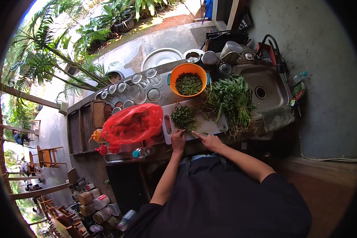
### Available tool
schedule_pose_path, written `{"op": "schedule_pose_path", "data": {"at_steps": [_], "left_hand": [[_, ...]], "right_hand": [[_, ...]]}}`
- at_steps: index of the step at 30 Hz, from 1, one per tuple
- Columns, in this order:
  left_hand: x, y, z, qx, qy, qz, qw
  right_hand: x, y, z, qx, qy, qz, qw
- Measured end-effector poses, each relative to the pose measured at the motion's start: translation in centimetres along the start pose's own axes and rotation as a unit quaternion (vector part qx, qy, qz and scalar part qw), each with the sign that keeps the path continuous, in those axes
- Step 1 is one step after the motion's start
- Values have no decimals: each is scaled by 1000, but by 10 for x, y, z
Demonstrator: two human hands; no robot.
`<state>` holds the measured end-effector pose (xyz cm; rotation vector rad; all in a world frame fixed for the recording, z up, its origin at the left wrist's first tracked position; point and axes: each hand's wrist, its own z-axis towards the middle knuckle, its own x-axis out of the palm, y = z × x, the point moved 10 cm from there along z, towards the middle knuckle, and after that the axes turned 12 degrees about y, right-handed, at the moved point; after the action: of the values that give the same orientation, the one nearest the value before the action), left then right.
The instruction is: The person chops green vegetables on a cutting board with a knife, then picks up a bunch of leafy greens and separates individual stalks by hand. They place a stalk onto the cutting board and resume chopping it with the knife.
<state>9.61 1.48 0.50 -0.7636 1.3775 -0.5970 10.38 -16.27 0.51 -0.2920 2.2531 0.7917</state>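
My right hand (211, 142) is closed round a knife, index finger stretched forward; its short dark blade (189, 129) points left over the near edge of a white cutting board (216, 126). My left hand (178, 139) is beside the blade tip, fingers pinched together; what they hold, if anything, is too small to make out. Just beyond the fingers, a pile of chopped greens (183, 116) lies on the board. An orange colander (189, 93) behind it holds more chopped greens. At the board's right lies a large bunch of leafy stems with roots (236, 99).
A red plastic bag (133, 123) is left of the board, near a bottle with a teal cap (141, 153). Several upturned glasses (154, 95) stand behind it. A steel sink (271, 81) is at the right, with a cloth (279, 118) on its front edge.
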Motion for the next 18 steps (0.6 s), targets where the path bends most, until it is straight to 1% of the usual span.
{"op": "schedule_pose_path", "data": {"at_steps": [2,6,9,11,14,18], "left_hand": [[-4,-1,1,-5,-6,1,1000],[-3,0,0,-12,-6,-13,1000],[-4,0,1,-5,-7,-11,1000],[-3,-2,0,5,-8,-4,1000],[-2,-5,0,20,-4,15,1000],[0,-8,-1,24,-4,20,1000]], "right_hand": [[1,0,-3,-26,-39,-37,998],[3,-10,-17,-34,-38,-42,998],[3,-12,-18,-25,-27,-47,998],[2,-12,-20,-6,3,-32,999],[-10,-4,-24,-5,-26,-41,999],[-17,6,-25,5,7,-22,1000]]}}
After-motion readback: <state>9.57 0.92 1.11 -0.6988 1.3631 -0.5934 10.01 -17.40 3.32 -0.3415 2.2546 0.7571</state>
